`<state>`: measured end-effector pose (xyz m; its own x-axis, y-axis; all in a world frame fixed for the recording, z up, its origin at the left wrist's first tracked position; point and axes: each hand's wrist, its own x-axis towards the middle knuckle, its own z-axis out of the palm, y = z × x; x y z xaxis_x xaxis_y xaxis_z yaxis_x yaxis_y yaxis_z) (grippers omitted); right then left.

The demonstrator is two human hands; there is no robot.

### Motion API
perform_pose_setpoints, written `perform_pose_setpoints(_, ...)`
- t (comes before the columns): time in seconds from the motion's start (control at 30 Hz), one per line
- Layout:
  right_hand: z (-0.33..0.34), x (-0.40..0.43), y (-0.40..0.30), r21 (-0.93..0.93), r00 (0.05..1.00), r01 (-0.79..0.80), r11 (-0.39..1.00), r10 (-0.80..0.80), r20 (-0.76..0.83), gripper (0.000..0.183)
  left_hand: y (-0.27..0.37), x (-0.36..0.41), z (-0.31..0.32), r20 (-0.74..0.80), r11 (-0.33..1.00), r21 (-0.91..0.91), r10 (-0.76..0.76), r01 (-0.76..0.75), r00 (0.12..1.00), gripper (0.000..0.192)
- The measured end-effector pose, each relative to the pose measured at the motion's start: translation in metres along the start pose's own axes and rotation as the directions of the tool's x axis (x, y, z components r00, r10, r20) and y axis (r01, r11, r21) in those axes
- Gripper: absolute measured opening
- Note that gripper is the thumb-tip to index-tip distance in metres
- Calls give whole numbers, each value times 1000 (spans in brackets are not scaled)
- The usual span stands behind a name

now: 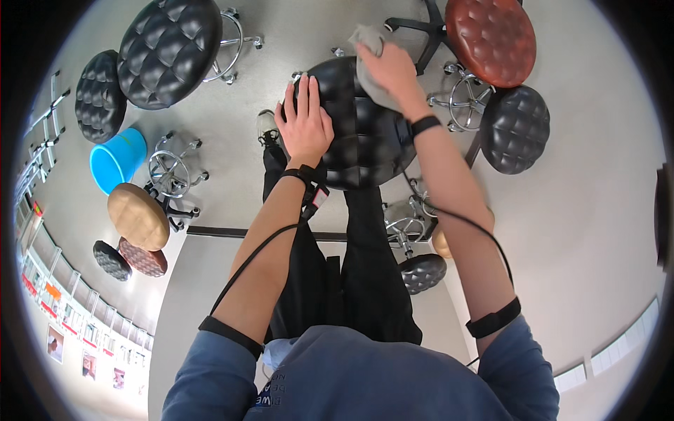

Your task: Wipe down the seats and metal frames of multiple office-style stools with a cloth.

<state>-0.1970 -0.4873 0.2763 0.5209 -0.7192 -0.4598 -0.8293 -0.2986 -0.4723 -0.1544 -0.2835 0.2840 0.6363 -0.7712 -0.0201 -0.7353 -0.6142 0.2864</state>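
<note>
A round black tufted stool seat (358,142) lies in front of me, above my legs. My left hand (305,123) rests flat on its left side, fingers extended and slightly apart, holding nothing. On the seat's far right edge, my right hand (389,71) grips a grey cloth (374,87); part of it hangs over the seat and part sticks up past my fingers. Both wrists wear black straps with cables. The seat hides most of its own base, though a caster shows beyond its far edge.
Black tufted stools (171,52) and a blue bucket (118,160) stand at left, near a tan stool (138,216). At right are a red-brown stool (492,39) and a black one (516,129). Another black stool (423,273) is beside my legs.
</note>
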Motion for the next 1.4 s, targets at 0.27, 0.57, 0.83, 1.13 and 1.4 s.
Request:
perform_pose_setpoints(0.27,25,-120,12,-253,861,446,859,-488,-140,76,-3,-2,2,22,1000,-22,-13,14,1000,61)
perform_pose_setpoints(0.57,19,-90,5,-236,875,409,881,-452,-171,74,-1,-3,2,37,1000,-21,-13,14,999,60)
perform_pose_setpoints(0.83,7,-25,-20,-144,985,161,976,-168,-37,45,4,-12,9,-28,993,-55,-105,103,994,58)
perform_pose_setpoints(1.13,21,-43,-23,-155,830,509,847,-530,-175,49,21,-30,12,-92,954,-10,-298,299,950,56)
perform_pose_setpoints(1.4,24,-85,-4,-314,777,575,755,-625,-80,63,19,-33,12,-72,966,12,-256,258,964,57)
